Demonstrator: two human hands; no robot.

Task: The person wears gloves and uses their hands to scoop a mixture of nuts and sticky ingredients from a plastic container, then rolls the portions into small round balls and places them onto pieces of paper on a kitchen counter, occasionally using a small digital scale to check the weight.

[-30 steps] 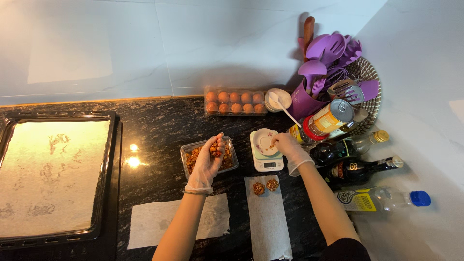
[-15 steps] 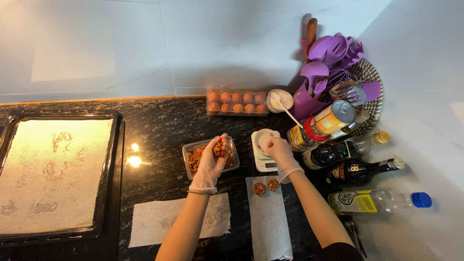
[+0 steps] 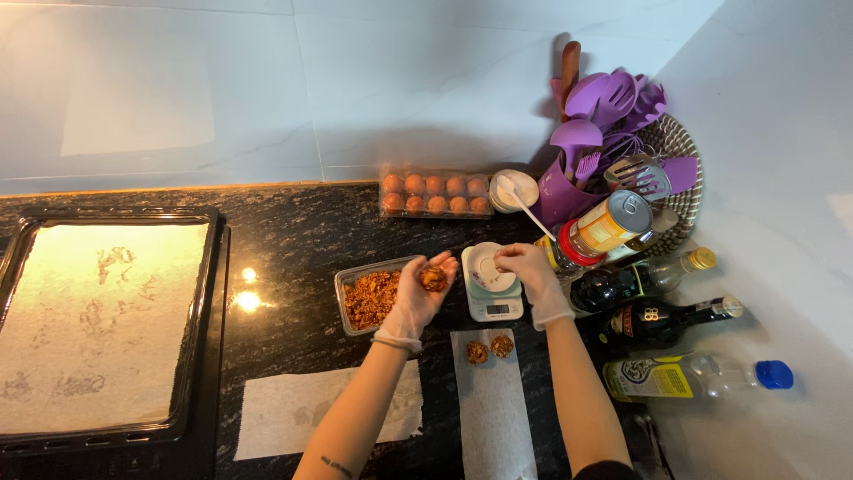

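Both hands wear thin clear gloves. My left hand (image 3: 416, 300) cups a small brown ball of filling (image 3: 434, 279) above the right end of a clear rectangular container (image 3: 352, 281) of crumbly brown mixture. My right hand (image 3: 530, 272) rests its fingers on the white dish (image 3: 486, 268) that sits on a small white kitchen scale (image 3: 494, 308). Two finished brown balls (image 3: 490, 349) lie on a strip of white paper (image 3: 493, 418) just below the scale.
A black baking tray (image 3: 210, 293) lined with stained parchment lies at the left. Another paper sheet (image 3: 284, 411) is near the front. At the back stand a carton of eggs (image 3: 435, 192), a white cup with a spoon (image 3: 515, 189), purple utensils (image 3: 604, 116), a tin and several bottles (image 3: 657, 324).
My left hand has lifted the brown ball slightly right and turned it up. My right hand stays on the scale's dish, with the pale lump no longer showing there.
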